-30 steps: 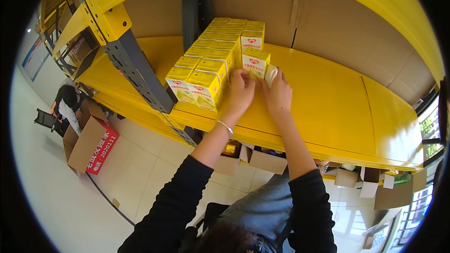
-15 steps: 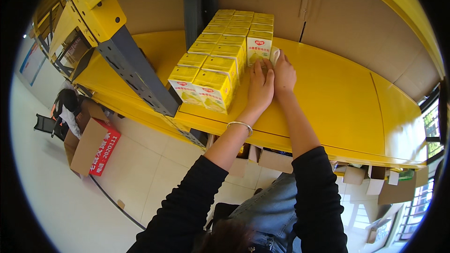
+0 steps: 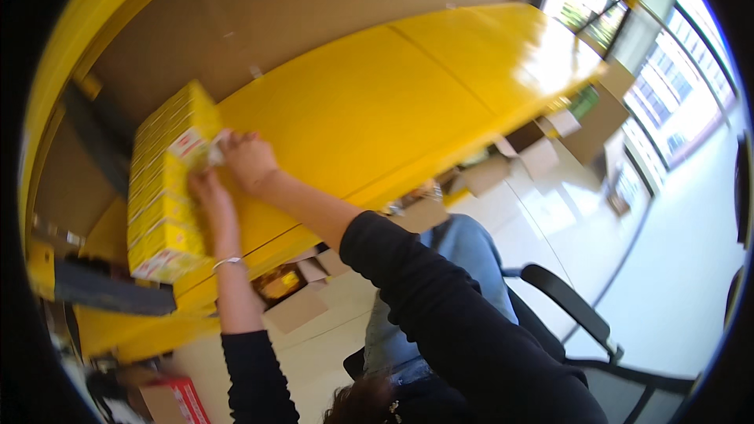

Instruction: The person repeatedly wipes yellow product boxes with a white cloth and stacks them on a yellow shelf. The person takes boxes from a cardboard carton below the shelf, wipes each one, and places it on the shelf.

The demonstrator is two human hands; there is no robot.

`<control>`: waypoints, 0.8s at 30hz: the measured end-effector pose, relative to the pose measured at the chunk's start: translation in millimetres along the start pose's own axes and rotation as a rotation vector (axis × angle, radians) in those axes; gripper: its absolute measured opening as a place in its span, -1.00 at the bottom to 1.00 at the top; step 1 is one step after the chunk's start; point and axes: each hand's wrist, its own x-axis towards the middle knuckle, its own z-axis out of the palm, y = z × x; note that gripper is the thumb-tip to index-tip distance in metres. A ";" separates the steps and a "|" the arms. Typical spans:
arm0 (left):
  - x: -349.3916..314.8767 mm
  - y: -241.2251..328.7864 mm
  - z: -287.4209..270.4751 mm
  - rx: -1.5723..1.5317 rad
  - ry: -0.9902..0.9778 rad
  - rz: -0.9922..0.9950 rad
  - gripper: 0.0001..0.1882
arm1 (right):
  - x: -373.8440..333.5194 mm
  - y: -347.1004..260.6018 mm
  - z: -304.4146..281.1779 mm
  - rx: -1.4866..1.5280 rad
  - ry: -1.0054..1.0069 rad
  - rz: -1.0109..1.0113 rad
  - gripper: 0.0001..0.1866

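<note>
Yellow and white drink cartons point(image 3: 162, 188) stand packed in rows at the left end of a yellow shelf point(image 3: 330, 118). My left hand point(image 3: 210, 191) is up against the right side of this block, its fingers smeared by motion. Just beyond it, my right hand point(image 3: 250, 159) has its fingers bent together near the far carton of the short row. A small whitish piece point(image 3: 217, 147) shows at those fingertips; whether it is a carton's side or something separate I cannot make out.
Dark metal uprights point(image 3: 110, 286) flank the cartons on the left. Brown cardboard point(image 3: 314, 0) backs the shelf. Open boxes point(image 3: 487, 177) sit below its front edge. A black chair armrest point(image 3: 565, 298) is at the right, and a red and brown box point(image 3: 177, 400) lies at lower left.
The view has swung to the right, so the cartons and both hands now appear further left. Both hands stay beside the cartons, with the right hand's fingers more bent.
</note>
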 end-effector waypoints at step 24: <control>-256.8 179.3 225.7 -0.064 -1.031 1.174 -0.76 | -351.3 344.0 -216.0 1.570 0.687 1.237 -0.62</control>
